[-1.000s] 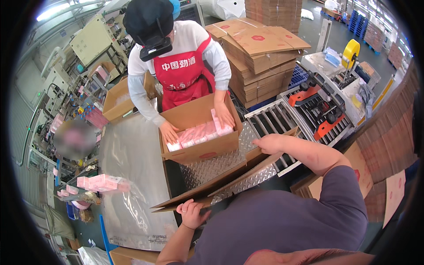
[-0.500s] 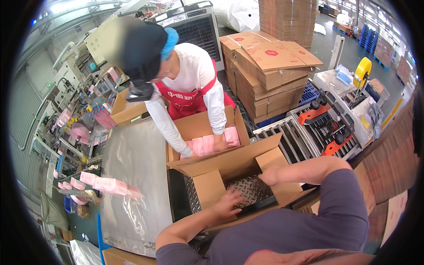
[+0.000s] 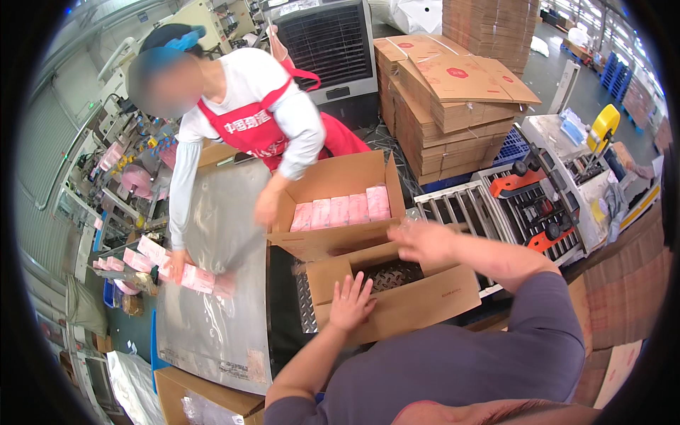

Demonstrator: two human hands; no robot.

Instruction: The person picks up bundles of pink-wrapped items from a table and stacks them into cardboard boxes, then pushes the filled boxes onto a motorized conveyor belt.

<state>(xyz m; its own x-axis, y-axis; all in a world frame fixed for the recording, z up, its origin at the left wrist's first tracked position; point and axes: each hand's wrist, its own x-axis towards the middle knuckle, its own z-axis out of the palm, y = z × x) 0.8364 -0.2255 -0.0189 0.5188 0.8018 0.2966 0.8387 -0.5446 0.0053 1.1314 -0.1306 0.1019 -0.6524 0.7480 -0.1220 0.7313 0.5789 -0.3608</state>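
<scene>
Since the earlier frame my left hand (image 3: pixel 350 303) moved onto the empty box (image 3: pixel 397 294); right hand (image 3: pixel 423 241) hovers spread above; keep walls square.

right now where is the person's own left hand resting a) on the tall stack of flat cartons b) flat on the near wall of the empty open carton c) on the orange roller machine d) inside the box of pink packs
b: the left hand lies with fingers spread on the near wall of the empty carton, through whose open bottom the metal plate shows, while the pink packs sit in the other box behind it.
</scene>
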